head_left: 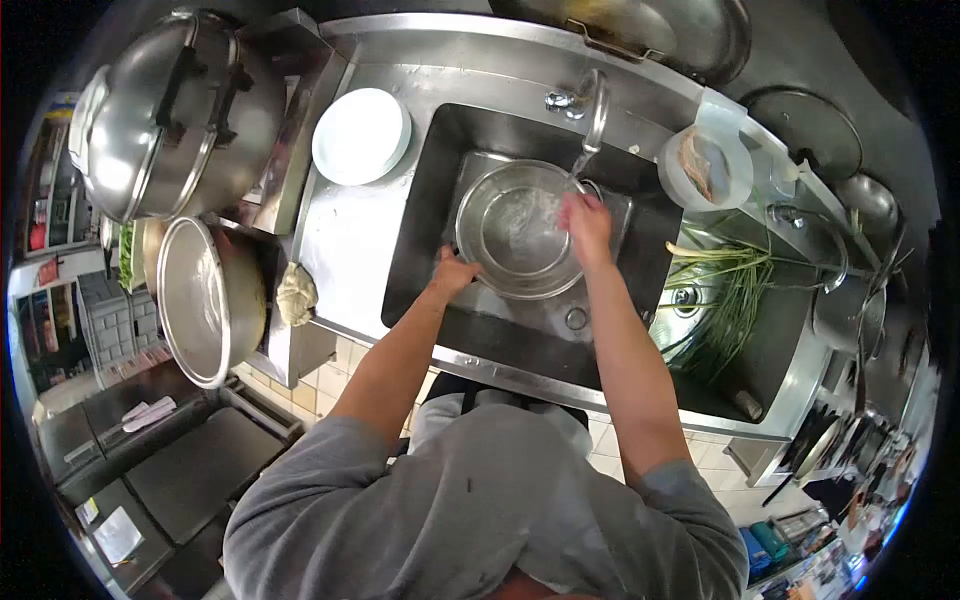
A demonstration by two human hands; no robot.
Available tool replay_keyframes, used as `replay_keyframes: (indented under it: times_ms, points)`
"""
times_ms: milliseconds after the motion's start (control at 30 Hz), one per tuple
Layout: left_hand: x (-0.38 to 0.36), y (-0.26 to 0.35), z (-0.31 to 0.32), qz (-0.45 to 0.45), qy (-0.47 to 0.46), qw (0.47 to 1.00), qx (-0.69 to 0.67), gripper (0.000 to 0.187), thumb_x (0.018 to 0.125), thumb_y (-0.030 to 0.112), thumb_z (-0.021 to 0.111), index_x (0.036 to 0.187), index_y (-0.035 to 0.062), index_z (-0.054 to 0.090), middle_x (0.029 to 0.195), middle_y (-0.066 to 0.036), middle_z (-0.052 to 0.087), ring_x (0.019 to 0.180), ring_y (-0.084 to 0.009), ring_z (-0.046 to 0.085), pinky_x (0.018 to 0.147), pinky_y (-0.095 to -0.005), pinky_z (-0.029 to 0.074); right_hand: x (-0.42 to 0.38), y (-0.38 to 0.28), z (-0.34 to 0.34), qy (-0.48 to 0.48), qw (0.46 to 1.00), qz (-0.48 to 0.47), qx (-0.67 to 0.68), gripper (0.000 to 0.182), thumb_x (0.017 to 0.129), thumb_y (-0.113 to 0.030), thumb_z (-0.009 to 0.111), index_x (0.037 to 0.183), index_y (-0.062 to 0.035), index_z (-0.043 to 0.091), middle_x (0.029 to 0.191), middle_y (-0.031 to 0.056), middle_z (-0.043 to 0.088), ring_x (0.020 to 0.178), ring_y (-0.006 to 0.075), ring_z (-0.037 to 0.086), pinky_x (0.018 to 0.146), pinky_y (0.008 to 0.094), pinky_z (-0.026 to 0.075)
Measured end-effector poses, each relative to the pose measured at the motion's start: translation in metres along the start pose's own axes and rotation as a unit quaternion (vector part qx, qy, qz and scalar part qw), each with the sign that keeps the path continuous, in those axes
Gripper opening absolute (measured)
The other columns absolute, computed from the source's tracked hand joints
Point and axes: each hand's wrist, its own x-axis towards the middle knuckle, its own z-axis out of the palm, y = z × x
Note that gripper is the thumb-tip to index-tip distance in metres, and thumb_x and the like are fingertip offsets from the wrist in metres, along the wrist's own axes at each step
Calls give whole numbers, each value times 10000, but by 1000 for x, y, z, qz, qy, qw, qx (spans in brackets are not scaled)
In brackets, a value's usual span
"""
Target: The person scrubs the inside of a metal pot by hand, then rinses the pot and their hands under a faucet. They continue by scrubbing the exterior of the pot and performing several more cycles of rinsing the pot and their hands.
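A round metal basin (520, 284) sits in the left sink (420, 210), with water in its bottom. My left hand (457, 272) grips the basin's rim at its lower left. Over the right side of the basin is my right hand (587, 225), beneath the faucet (597, 115). Its fingers are smeared by motion, so whether they hold anything is not visible. Water runs from the spout beside this hand.
A stack of white plates (361, 137) stands on the left counter. Long green stalks (735, 300) lie in the right sink. Behind it is a translucent tub (735, 170) with something brownish inside. A crumpled cloth (296, 295) hangs near a large pot (190, 300) at left.
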Motion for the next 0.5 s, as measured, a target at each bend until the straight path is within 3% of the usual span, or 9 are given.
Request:
replay_keyframes:
  times_ms: [67, 200, 267, 333, 367, 433, 500]
  points:
    - [-6, 2, 7, -50, -35, 998, -19, 1024, 739, 262, 780, 1511, -99, 211, 1360, -283, 567, 1248, -309, 586, 1010, -352, 487, 20, -29, 29, -98, 982, 101, 122, 340, 988, -299, 619, 1041, 36, 643, 913, 141, 688, 836, 307, 701, 796, 410, 587]
    - [16, -18, 18, -38, 0, 999, 27, 1039, 735, 314, 793, 1503, -99, 229, 1356, -279, 578, 1245, -348, 596, 1030, -386, 482, 44, -50, 58, -168, 939, 170, 248, 484, 1005, -376, 600, 1133, 91, 591, 1058, 215, 658, 958, 354, 684, 881, 433, 577]
    - [27, -17, 8, 49, 32, 998, 15, 1024, 735, 370, 806, 1490, -73, 274, 1349, -291, 579, 1269, -382, 579, 1051, -416, 474, 31, -55, 54, -173, 945, 165, 225, 477, 1021, -363, 565, 1165, 91, 578, 1088, 220, 649, 1001, 351, 671, 915, 444, 564]
    - [17, 35, -13, 32, 57, 981, 180, 907, 788, 355, 777, 1458, -59, 327, 1336, -312, 577, 1253, -430, 573, 1050, -448, 476, 15, -67, 50, -175, 953, 183, 168, 452, 1035, -327, 536, 1194, 96, 561, 1156, 245, 630, 1091, 366, 643, 974, 462, 543]
    - [23, 45, -18, 80, 65, 978, 181, 842, 815, 335, 751, 1437, -65, 347, 1322, -325, 578, 1239, -442, 576, 1044, -455, 480, 10, -67, 47, -171, 953, 187, 168, 452, 1035, -327, 536, 1194, 96, 561, 1156, 245, 630, 1091, 366, 643, 974, 462, 543]
    - [46, 70, -22, 151, 71, 965, 203, 729, 860, 295, 706, 1417, -54, 389, 1266, -324, 610, 1197, -442, 599, 1025, -461, 492, 5, -73, 41, -145, 923, 169, 313, 413, 1031, -290, 543, 1177, 96, 572, 1157, 249, 638, 1081, 371, 647, 978, 465, 544]
    - [69, 99, -21, 173, 72, 956, 226, 683, 877, 275, 686, 1419, -36, 411, 1223, -310, 641, 1168, -432, 620, 1012, -461, 500, -5, -83, 43, -163, 916, 134, 342, 415, 1027, -295, 552, 1173, 93, 570, 1121, 245, 649, 1050, 372, 656, 962, 472, 551]
